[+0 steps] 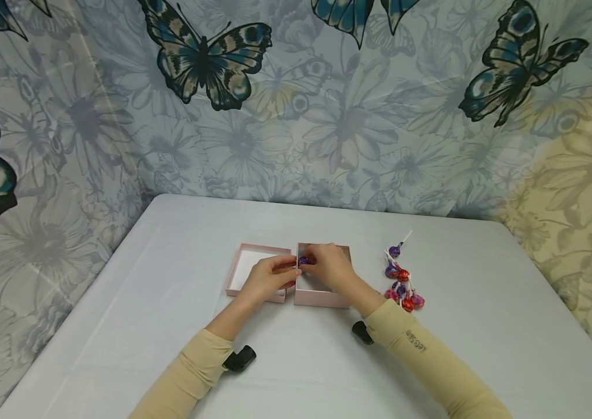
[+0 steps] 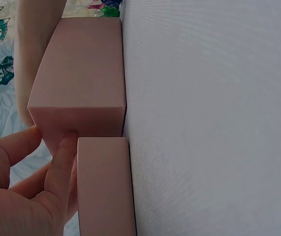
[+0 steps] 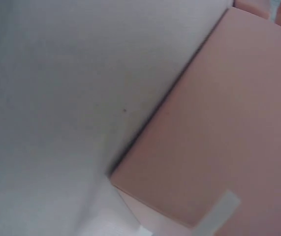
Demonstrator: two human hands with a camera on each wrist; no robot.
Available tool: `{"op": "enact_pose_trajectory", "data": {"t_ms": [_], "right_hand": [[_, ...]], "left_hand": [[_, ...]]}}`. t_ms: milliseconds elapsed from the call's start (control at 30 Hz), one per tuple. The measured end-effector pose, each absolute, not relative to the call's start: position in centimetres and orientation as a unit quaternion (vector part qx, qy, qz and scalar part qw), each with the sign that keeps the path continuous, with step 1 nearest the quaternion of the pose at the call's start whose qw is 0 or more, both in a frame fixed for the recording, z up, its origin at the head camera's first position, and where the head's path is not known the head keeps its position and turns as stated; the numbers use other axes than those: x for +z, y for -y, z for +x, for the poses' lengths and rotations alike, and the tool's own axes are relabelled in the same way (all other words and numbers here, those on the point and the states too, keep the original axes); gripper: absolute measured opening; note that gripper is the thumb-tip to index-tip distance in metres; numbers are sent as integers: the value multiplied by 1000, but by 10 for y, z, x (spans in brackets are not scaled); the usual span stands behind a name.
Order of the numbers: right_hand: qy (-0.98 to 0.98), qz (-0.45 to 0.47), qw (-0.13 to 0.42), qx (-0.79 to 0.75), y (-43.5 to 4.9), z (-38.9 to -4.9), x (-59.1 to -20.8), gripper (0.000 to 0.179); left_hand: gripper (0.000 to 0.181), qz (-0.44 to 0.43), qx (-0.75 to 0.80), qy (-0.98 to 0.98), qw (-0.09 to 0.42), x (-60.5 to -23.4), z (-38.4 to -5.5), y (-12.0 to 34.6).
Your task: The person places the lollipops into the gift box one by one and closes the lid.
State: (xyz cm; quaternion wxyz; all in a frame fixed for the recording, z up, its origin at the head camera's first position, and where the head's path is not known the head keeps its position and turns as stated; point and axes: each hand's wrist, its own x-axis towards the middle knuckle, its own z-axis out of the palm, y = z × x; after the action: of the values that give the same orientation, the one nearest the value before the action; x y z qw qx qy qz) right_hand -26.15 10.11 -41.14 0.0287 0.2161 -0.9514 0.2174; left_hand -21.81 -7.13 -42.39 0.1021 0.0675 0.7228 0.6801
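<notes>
A pink box (image 1: 322, 299) stands uncovered on the table, its shallow pink lid (image 1: 256, 256) lying inside-up to its left. My right hand (image 1: 329, 267) reaches over the box and pinches a purple-wrapped lollipop (image 1: 303, 261) at the inner left side. The lollipop's stick is hidden. My left hand (image 1: 269, 276) is over the lid's right part, its fingers (image 2: 61, 167) touching the box's outer left wall. Much of the box's inside is covered by the right hand. In the right wrist view the box's pink wall (image 3: 204, 123) fills the right side, and the right hand does not show.
To the right of the box lies a loose group of lollipops, with purple (image 1: 394, 251), red (image 1: 407, 304) and pink (image 1: 418, 300) wrappers. The white table (image 1: 170, 279) backs onto a butterfly-print cloth (image 1: 275, 151). Black wrist cameras (image 1: 240, 359) hang under both forearms.
</notes>
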Motion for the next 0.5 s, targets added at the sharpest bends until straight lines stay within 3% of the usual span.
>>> {"op": "enact_pose_trajectory", "data": {"t_ms": [500], "right_hand": [[960, 212, 26, 183, -102, -259, -407, 18]], "left_hand": [[40, 65, 684, -720, 100, -424, -218, 71]]}}
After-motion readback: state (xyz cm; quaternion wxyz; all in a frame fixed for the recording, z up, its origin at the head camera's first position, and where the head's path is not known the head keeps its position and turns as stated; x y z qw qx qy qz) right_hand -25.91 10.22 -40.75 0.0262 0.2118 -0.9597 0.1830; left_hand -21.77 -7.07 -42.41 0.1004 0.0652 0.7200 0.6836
